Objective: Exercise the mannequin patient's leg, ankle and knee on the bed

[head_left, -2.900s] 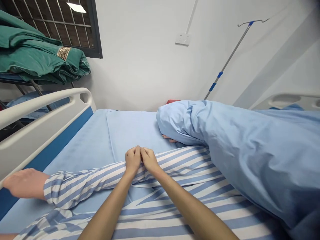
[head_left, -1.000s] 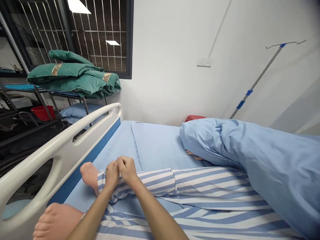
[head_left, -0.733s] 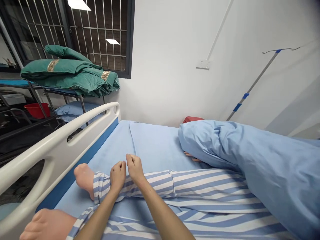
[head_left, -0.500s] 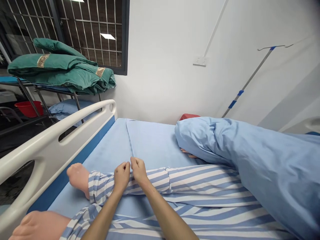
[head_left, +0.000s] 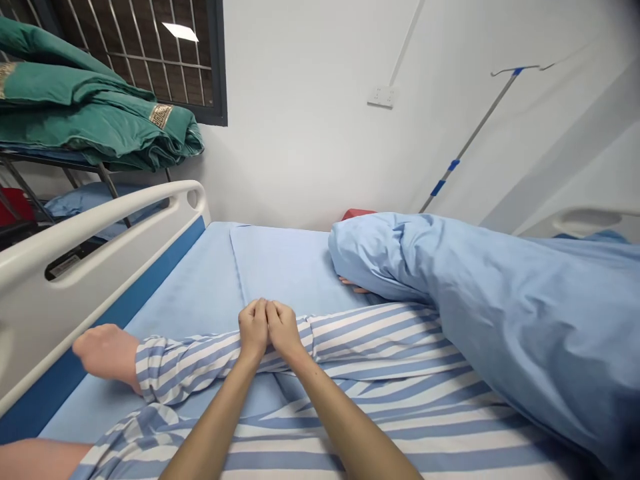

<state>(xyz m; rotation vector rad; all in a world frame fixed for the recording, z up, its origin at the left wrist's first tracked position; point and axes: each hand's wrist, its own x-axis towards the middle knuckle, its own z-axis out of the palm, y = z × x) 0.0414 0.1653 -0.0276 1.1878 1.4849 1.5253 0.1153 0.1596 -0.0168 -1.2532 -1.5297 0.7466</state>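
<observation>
My left hand (head_left: pixel 253 325) and my right hand (head_left: pixel 283 325) lie side by side, touching, both closed with the fingers curled in. They rest over the lower part of a leg in blue-and-white striped trousers (head_left: pixel 370 333), around the shin. The undersides of both hands are hidden, so I cannot tell whether any cloth is in them. The bare foot (head_left: pixel 107 353) of this leg, smooth like a manikin's, is to the left. The second leg lies nearer to me, beneath my forearms, its ankle (head_left: pixel 45 460) cut off at the lower left.
A blue quilt (head_left: pixel 500 300) covers the body on the right; fingertips (head_left: pixel 353 285) show under its edge. The bed's end board (head_left: pixel 100 247) rises at left. Behind are a drip pole (head_left: pixel 473 137), a wall socket (head_left: pixel 381 97) and folded green quilts (head_left: pixel 110 127) on a rack.
My fists have come together and shifted along the leg away from the foot, toward the knee. The whole view has moved left and up in the picture as my head turned.
</observation>
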